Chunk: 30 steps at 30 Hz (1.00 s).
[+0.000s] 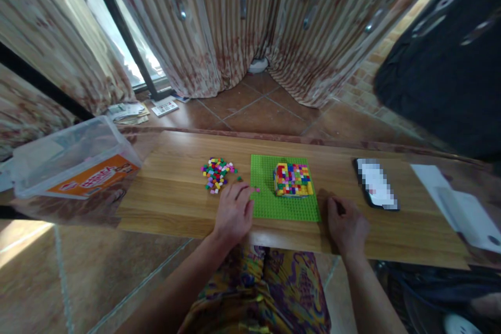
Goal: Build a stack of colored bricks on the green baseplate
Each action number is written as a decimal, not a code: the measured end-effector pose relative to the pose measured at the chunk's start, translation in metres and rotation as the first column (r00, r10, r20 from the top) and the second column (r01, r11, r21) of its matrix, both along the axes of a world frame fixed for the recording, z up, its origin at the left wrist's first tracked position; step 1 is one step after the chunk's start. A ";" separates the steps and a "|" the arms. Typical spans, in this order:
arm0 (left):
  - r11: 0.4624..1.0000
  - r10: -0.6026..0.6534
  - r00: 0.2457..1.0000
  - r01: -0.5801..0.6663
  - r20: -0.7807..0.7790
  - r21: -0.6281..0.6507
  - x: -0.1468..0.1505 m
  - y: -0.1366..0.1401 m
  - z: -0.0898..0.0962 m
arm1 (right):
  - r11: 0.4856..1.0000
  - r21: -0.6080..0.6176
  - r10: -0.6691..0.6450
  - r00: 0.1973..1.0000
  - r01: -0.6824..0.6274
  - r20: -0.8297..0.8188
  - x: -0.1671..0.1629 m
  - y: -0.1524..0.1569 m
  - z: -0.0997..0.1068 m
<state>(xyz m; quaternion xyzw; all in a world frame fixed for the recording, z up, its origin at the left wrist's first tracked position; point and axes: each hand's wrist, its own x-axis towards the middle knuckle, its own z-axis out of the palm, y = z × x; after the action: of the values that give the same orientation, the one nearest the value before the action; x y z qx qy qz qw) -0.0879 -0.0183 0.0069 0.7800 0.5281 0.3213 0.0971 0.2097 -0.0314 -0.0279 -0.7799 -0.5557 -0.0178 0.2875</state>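
Observation:
My left hand (pixel 235 213) is over the left edge of a green studded baseplate (pixel 262 209), its fingers bent. At its fingertips, above the plate, is a small pink brick (pixel 257 189), which the fingers appear to pinch. On the plate stands a block built of many small coloured bricks (pixel 293 180), with yellow along its sides. Left of the plate lies a loose heap of small coloured bricks (pixel 217 173). My right hand (pixel 348 224) rests on the table just right of the plate, curled closed with nothing visible in it.
A clear plastic box (pixel 78 154) with an orange label stands at the left end of the wooden table (pixel 168 203). On the right lie a phone (pixel 376 185) and white papers (pixel 465 211). Curtains (pixel 219 36) hang beyond the table.

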 end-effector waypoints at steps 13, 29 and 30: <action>0.975 0.221 0.950 -0.221 -0.222 0.025 -0.054 0.004 -0.009 | 1.000 0.016 -0.008 1.000 0.007 0.023 -0.001 0.000 0.000; 0.996 0.044 0.971 -0.061 -0.235 -0.063 -0.016 0.016 -0.002 | 1.000 0.023 -0.002 1.000 0.001 0.014 -0.002 0.000 0.002; 0.996 0.048 0.972 -0.063 -0.232 -0.061 -0.015 0.016 -0.002 | 1.000 0.023 0.006 1.000 -0.006 0.007 -0.002 0.000 0.002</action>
<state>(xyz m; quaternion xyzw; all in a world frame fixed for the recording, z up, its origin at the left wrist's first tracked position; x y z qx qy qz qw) -0.1030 -0.0023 0.0049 0.7932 0.5680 0.2132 0.0525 0.2076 -0.0314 -0.0255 -0.7747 -0.5590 -0.0262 0.2945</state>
